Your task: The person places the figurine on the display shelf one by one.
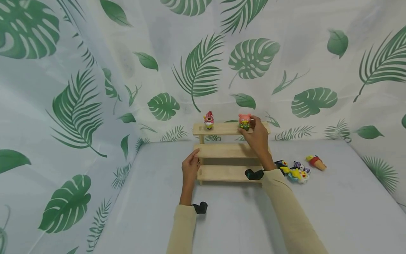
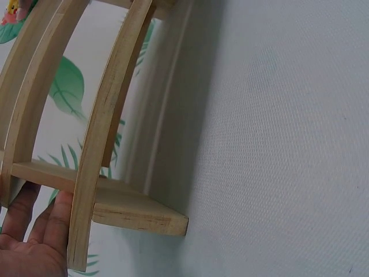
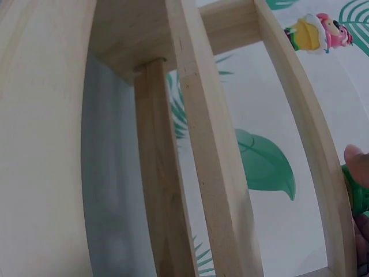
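Specifically, in the head view, a three-tier wooden shelf (image 1: 228, 151) stands on the white tabletop (image 1: 228, 218). The right hand (image 1: 257, 135) pinches the pink-hooded figurine (image 1: 245, 121) between thumb and fingers, at the right part of the top tier; whether its base touches the board cannot be told. The left hand (image 1: 190, 167), fingers curled, grips the left end of the middle tier. A red-topped figurine (image 1: 208, 120) stands upright at the left of the top tier. Right of the shelf lie a pile of figurines (image 1: 296, 173) and, just beside it, a cone-shaped piece (image 1: 316, 163).

In the left wrist view, the left hand's fingers bear against the side frame.

In the right wrist view, the right hand's fingers hold a green part at the top tier; the remainder is out of frame.
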Action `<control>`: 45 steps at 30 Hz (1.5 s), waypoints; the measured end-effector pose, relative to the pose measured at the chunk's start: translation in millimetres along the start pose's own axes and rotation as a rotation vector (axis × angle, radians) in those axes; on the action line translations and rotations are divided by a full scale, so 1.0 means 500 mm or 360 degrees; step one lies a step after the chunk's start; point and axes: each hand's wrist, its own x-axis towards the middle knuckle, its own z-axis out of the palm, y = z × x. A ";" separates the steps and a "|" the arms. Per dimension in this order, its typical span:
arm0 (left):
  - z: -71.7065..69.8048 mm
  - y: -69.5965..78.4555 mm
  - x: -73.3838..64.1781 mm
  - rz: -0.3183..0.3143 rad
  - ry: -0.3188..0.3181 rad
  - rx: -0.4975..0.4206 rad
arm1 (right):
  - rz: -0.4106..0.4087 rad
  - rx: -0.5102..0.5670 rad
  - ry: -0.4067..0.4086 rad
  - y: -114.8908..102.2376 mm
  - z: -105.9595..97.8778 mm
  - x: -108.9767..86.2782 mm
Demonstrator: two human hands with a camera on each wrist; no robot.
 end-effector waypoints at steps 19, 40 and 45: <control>0.001 -0.007 0.001 0.0008 0.0014 -0.0022 | 0.0030 -0.0053 0.0070 -0.003 0.010 0.004; -0.006 0.056 -0.025 0.0037 -0.0084 -0.0066 | 0.0125 -0.0087 0.0020 -0.013 0.008 0.003; -0.006 0.057 -0.026 0.0025 -0.0073 -0.0042 | 0.0112 -0.0112 0.0022 -0.013 0.010 0.001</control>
